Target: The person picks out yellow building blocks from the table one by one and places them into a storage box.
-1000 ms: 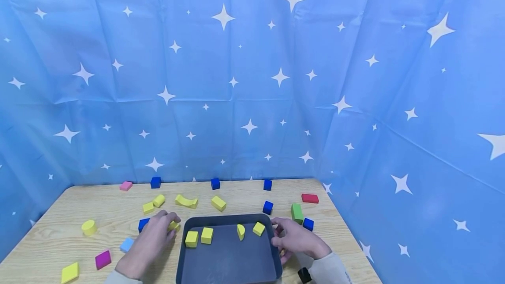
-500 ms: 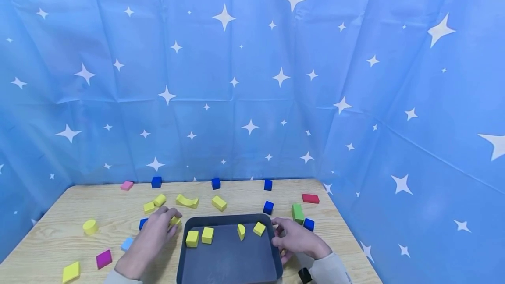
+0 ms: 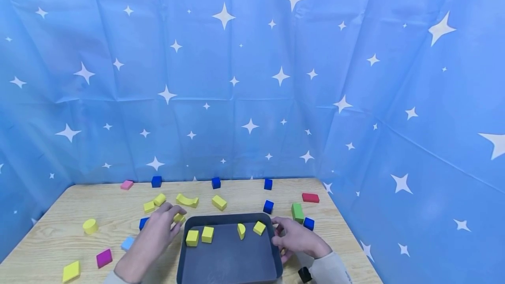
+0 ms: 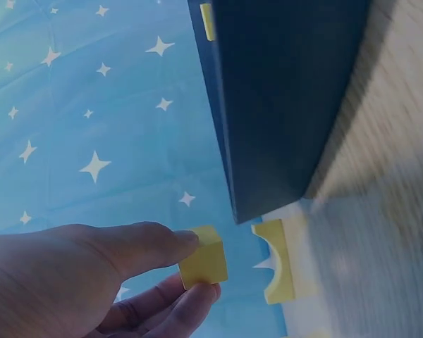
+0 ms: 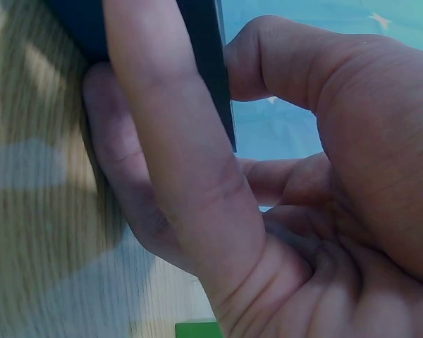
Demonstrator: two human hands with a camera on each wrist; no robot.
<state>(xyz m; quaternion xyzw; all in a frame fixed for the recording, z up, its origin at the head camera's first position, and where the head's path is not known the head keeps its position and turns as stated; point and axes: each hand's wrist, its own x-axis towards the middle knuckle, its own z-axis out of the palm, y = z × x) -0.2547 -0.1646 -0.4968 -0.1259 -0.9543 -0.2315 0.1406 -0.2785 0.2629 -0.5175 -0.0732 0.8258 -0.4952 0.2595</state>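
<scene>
My left hand [image 3: 155, 231] pinches a small yellow block [image 4: 203, 260] between thumb and fingertips, just outside the left rim of a dark grey tray [image 3: 229, 266]. In the left wrist view, the block is raised beside the tray's wall. At the opposite side, my right hand [image 3: 297, 238] grips the tray's edge. The right wrist view shows its thumb at the rim and fingers along the outer wall. Inside the tray are two yellow cubes [image 3: 207, 234] on the left, a yellow half-round block [image 3: 241, 231] and another yellow cube [image 3: 259, 228].
Beyond the tray lie a yellow arch block [image 3: 187, 201], a yellow rectangular block [image 3: 218, 203] and several blue cubes [image 3: 268, 207]. A green block [image 3: 297, 213] and red block [image 3: 310, 198] are at right. Leftward are a yellow cylinder [image 3: 90, 226] and purple block [image 3: 104, 258].
My left hand has shifted slightly right, toward the tray, with the yellow block in its fingers. My right hand and the tray have stayed in place.
</scene>
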